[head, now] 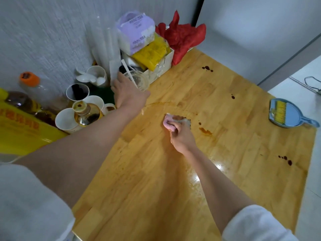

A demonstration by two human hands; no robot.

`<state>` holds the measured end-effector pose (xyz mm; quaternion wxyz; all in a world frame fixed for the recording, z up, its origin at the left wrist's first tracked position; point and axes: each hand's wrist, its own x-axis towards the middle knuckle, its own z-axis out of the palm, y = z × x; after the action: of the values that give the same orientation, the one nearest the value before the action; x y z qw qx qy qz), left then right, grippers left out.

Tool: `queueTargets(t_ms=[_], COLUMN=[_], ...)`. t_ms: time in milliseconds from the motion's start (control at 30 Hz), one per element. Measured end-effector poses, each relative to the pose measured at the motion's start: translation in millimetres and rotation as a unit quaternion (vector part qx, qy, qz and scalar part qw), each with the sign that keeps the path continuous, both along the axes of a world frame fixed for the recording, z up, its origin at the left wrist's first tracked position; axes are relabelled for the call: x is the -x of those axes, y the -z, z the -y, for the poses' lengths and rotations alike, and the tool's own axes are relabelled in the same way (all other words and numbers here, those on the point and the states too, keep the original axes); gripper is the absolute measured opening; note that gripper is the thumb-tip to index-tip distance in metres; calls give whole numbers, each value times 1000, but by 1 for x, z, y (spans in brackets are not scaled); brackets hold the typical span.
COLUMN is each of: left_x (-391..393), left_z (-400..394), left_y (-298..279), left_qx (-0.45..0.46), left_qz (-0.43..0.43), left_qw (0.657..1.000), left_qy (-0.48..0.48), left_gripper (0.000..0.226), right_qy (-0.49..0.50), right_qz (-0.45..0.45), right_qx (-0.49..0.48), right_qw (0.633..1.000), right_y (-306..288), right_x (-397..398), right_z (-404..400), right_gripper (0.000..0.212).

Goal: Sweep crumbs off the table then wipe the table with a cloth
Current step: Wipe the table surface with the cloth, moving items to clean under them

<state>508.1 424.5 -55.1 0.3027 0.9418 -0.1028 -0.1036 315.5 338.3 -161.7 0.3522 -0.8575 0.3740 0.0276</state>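
One cloth [169, 122] bunched under right hand [182, 136] fingers [174, 129], pressed on table [156, 171]

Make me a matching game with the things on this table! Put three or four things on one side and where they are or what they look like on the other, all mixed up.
Things:
1. cloth
2. dustpan
3. clear plastic cup
4. red bag

Clues:
A. at the far back of the table, by the wall
B. blue, lying alone at the table's right edge
C. scrunched under the right hand
D. touched by the left hand

Pairs: 1-C, 2-B, 3-D, 4-A
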Motion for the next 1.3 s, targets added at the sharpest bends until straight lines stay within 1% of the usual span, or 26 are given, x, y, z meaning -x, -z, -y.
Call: queueTargets(t_ms=[67,133,200,267,367,433,500,567,633,667,733,767,833,867,900,933,967,1033,1067,1100,1133,1167,1200,1233,1267,1300], left_x=[-5,-8,-9,-11,-19,-26,-32,-32,-25,-20,-8,-3,6,9,12,17,16,15,18,18,19,20,22,24,28,36], left_z=[-4,-9,-17,-23,-28,-29,-27,-25,-23,-22,-22,-22,-23,-24,-24,-23,-26,-26,-26,-27,-28,-29,-31,-33,-35,-38], left_y=[-7,-13,-18,-23,-41,-54,-60,-61,-55,-51,-39,-33,-23,-20,-17,-14,-12,-10,-10,-9,-8,-6,-5,-4,-5,-6], left_qx=[-12,-18,-14,5,14,7,8,5,-3,-4,-14,-22,-41,-54,-68,-79,-87,-94,-94,-97,-100,-105,-108,-112,-115,-112], left_qz=[15,26,39,63,121,129,123,109,89,78,53,40,19,12,6,2,6,14,12,7,2,-4,-11,-16,-17,-8], left_qw=[1000,998,997,996,989,988,988,990,991,992,992,993,993,992,991,990,989,987,987,987,986,986,985,984,983,983], left_qy=[19,48,60,65,81,87,91,91,98,103,111,113,114,113,115,119,121,128,131,132,132,133,136,141,145,143], left_gripper=[103,96,94,99,111,110,104,99,95,95,100,102,102,101,101,101,102,102,101,102,104,108,112,115,117,117], right_qy=[-6,-7,-16,-29,-87,-165,-246,-262,-214,-169,-47,21,133,148,129,68,-21,-188,-233,-239,-203,-129,-31,91,211,296], right_qz=[-16,-6,0,5,24,38,54,60,38,30,35,51,60,41,31,40,54,52,48,47,41,26,-3,-26,-31,-35], right_qx=[31,51,68,88,99,94,89,94,119,134,166,170,171,172,163,152,134,94,91,98,111,130,142,141,130,124], right_qw=[999,999,998,996,991,981,964,959,969,976,984,984,974,973,978,985,989,976,967,965,972,983,989,985,968,946], right_y=[1,0,-2,-4,-1,-2,-4,-7,1,1,-2,-4,-10,-14,-15,-14,-11,-11,-13,-16,-18,-18,-19,-22,-24,-24], right_x=[-19,-46,-79,-110,-141,-141,-122,-95,-62,-44,-16,-6,-1,-3,-6,-1,1,27,45,60,73,86,99,111,121,125], right_z=[8,16,20,18,-12,-43,-64,-59,-28,-5,39,54,55,42,24,2,-21,-47,-43,-30,-12,10,33,54,67,69], right_gripper=[34,32,30,29,36,33,26,23,22,23,28,27,30,31,30,28,27,26,25,25,27,30,36,42,46,46])
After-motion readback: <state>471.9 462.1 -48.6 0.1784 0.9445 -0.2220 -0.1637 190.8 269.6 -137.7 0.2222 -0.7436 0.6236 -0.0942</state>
